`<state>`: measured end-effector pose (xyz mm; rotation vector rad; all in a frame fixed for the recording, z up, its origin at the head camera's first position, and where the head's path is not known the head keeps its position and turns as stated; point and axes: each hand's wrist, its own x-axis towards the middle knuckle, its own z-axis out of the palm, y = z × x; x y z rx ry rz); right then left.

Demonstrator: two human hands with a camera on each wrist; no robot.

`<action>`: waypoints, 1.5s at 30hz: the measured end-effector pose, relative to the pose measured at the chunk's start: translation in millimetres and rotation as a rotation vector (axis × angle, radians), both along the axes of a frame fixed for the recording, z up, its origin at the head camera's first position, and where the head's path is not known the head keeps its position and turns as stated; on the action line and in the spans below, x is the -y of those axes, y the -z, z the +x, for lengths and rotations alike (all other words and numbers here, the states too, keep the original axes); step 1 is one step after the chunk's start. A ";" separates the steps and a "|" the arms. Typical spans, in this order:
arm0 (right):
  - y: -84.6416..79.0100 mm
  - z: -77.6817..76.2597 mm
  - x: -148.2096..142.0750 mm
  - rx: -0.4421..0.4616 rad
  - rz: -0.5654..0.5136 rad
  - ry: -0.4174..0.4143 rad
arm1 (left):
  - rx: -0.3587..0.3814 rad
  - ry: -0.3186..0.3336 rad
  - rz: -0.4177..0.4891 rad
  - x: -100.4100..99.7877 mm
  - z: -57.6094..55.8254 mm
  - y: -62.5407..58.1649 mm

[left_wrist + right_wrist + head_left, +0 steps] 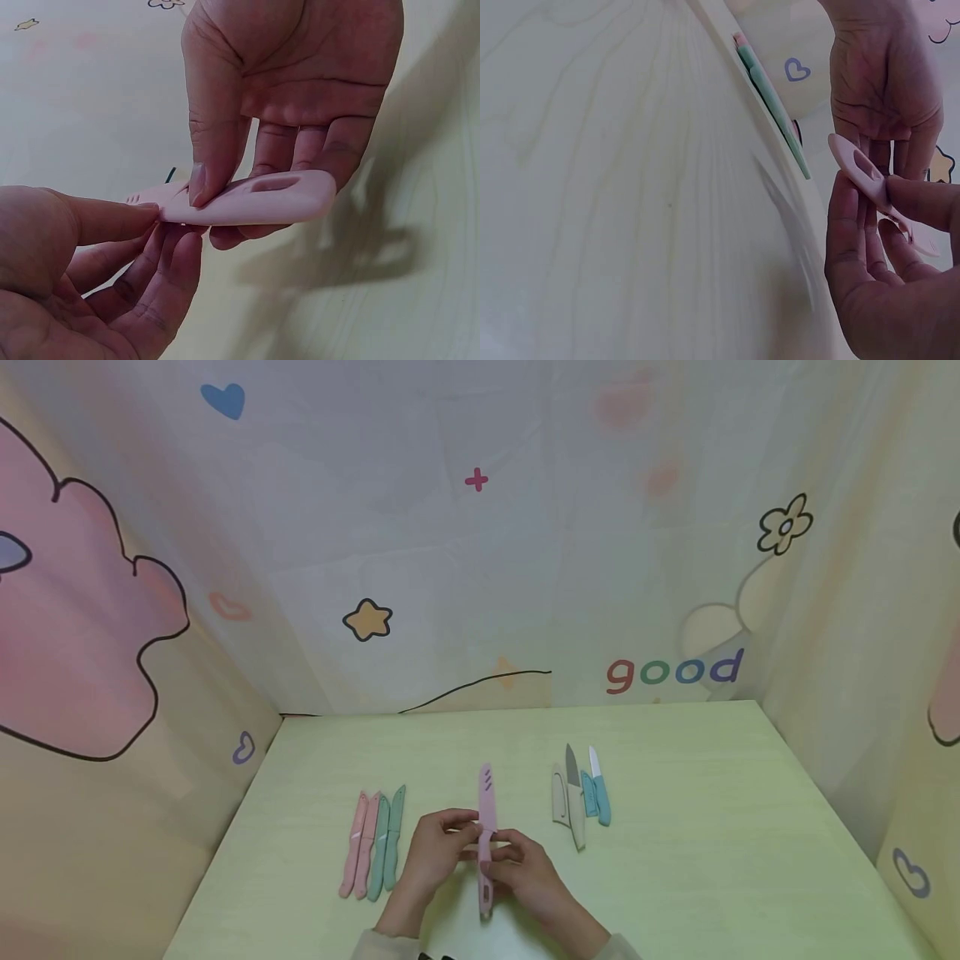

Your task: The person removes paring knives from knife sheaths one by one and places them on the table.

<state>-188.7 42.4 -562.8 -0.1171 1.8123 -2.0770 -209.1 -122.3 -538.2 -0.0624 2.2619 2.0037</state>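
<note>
A pink knife (pixel 487 793) in a slotted pink sheath is held upright in the head view, tip away from me, above the table's middle. My left hand (pixel 433 852) pinches it where sheath and handle meet, thumb on top. Lower down, my right hand (pixel 534 877) grips the handle between thumb and fingers. The left wrist view shows the handle's end with its long slot (pixel 276 182) reaching past the right thumb. In the right wrist view the same handle (pixel 859 166) tilts between both hands.
On the left lie two sheathed pink knives (pixel 366 852) beside two sheathed green knives (pixel 381 847). To the right are a cream knife (pixel 576 810) with bare blade, its cream sheath (pixel 559 802), a small blue knife (pixel 603 802) and a blue sheath (pixel 588 795). A printed curtain (pixel 450 543) surrounds the table.
</note>
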 end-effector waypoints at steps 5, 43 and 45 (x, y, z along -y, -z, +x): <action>1.6 1.4 -5.0 -0.015 0.007 0.000 | -0.023 0.015 -0.033 -7.8 7.7 -20.2; -3.9 4.7 -39.2 0.015 0.001 0.038 | -0.042 0.087 -0.045 -35.6 -22.6 0.5; -3.9 5.0 -40.0 0.023 0.002 0.035 | -0.042 0.085 -0.036 -36.9 -23.1 1.6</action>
